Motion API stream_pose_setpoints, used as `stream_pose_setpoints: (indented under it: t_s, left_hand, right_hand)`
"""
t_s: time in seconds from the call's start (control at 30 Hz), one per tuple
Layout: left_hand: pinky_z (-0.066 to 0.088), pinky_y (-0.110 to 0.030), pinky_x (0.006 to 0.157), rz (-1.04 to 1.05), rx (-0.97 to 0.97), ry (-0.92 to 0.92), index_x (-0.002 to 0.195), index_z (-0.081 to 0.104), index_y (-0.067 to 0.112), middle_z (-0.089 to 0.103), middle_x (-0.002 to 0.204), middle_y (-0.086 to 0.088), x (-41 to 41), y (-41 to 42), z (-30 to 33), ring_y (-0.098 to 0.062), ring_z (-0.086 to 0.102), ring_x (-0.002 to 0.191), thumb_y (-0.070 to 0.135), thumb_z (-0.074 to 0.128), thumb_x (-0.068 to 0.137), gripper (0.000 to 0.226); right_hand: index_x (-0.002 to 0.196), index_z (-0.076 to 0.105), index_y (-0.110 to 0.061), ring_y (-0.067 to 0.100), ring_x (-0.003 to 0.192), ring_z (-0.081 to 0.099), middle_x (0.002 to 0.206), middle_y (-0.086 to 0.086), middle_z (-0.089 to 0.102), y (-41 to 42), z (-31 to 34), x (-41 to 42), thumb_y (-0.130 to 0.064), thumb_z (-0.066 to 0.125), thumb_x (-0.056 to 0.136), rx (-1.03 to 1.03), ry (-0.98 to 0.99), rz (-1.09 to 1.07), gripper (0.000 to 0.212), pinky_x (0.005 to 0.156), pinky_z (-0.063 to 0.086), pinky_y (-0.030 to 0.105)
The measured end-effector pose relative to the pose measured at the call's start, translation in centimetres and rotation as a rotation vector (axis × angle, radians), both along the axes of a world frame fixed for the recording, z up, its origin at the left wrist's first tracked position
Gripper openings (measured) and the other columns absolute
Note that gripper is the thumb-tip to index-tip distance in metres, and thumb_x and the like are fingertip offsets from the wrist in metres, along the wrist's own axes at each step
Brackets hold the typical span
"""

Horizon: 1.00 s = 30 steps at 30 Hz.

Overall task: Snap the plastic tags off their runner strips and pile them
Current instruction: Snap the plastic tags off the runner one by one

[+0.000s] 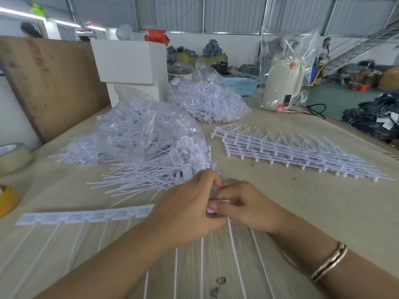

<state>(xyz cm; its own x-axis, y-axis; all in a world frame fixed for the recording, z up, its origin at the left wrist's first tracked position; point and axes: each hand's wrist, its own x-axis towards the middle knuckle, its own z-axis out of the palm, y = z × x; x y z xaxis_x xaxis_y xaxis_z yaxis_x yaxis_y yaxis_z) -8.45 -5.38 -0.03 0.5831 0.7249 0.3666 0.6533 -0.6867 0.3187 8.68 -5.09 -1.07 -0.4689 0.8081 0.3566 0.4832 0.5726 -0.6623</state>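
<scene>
A white runner strip [86, 215] lies on the counter [313, 208] in front of the person, its long axis running left to right, tilted slightly up toward the right. Its row of flat tag heads sits along the far edge, and the thin tails point back toward the person, fanning out across the near counter. The right end of the strip disappears under the hands.

The left hand [185, 208] and right hand [244, 203] meet at the middle of the counter, fingers curled, both pinching a small white tag [212, 209] at the strip's end; the thumbs press close together over it.

Just beyond the hands lies a pile of loose tags [155, 171], their tails mostly pointing left and their heads toward the right. Behind it are two clear plastic bags of tags [142, 128]. To the right, a stack of runner strips [291, 152] runs diagonally from far left to near right.

Rolls of tape [13, 156] sit at the left edge, and a white box [129, 61] stands at the back.

No writing or brand is legible on anything.
</scene>
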Motion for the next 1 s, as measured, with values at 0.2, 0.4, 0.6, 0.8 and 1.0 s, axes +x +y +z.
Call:
stream_pose_setpoints:
  t_s: [0.2,0.4,0.6,0.8,1.0]
  left_hand:
    - [0.027,-0.016,0.052,-0.084,-0.058,0.115,0.106,0.027,0.041,0.044,0.092,0.031,-1.9,0.6,0.9,0.004,0.048,0.069,0.033,0.054,0.080,0.038]
    - [0.044,-0.031,0.061,0.116,0.116,0.258,0.100,0.039,0.027,0.056,0.088,0.008,-0.4,0.6,-0.8,-0.018,0.056,0.076,0.038,0.044,0.088,0.017]
    - [0.043,-0.035,0.057,0.075,-0.069,0.089,0.081,0.044,0.023,0.052,0.066,0.003,-0.7,1.2,-0.6,-0.019,0.053,0.062,0.033,0.047,0.091,0.015]
    - [0.047,-0.047,0.076,-0.022,-0.315,-0.165,0.094,0.059,0.004,0.064,0.086,-0.017,-0.1,1.1,0.0,-0.027,0.062,0.081,0.043,0.043,0.083,0.044]
    - [0.039,-0.038,0.064,-0.102,-0.354,-0.298,0.085,0.058,0.000,0.056,0.072,-0.017,0.1,0.8,0.2,-0.021,0.052,0.065,0.046,0.044,0.082,0.049]
  right_hand:
    - [0.068,0.069,-0.023,0.008,0.071,0.054,0.073,-0.006,0.057,0.6,0.1,1.9,-0.010,0.060,0.088,-0.272,0.198,-0.006,0.025,0.072,0.042,0.025]
    - [0.071,0.065,-0.019,-0.004,0.064,0.053,0.066,-0.016,0.060,0.0,0.1,1.2,-0.010,0.061,0.089,-0.259,0.209,0.092,0.020,0.065,0.039,0.009]
    - [0.075,0.068,-0.006,0.009,0.062,0.053,0.067,-0.006,0.056,0.2,0.3,0.8,-0.014,0.062,0.087,0.136,0.111,0.029,0.015,0.065,0.041,0.027]
    - [0.078,0.072,-0.009,0.017,0.064,0.059,0.068,-0.001,0.063,0.1,0.5,0.8,-0.026,0.054,0.089,0.398,0.030,-0.026,0.026,0.069,0.043,0.045]
    - [0.076,0.070,-0.010,0.010,0.069,0.062,0.072,-0.005,0.066,0.1,0.9,0.7,-0.022,0.057,0.089,0.342,0.107,-0.008,0.022,0.073,0.044,0.036]
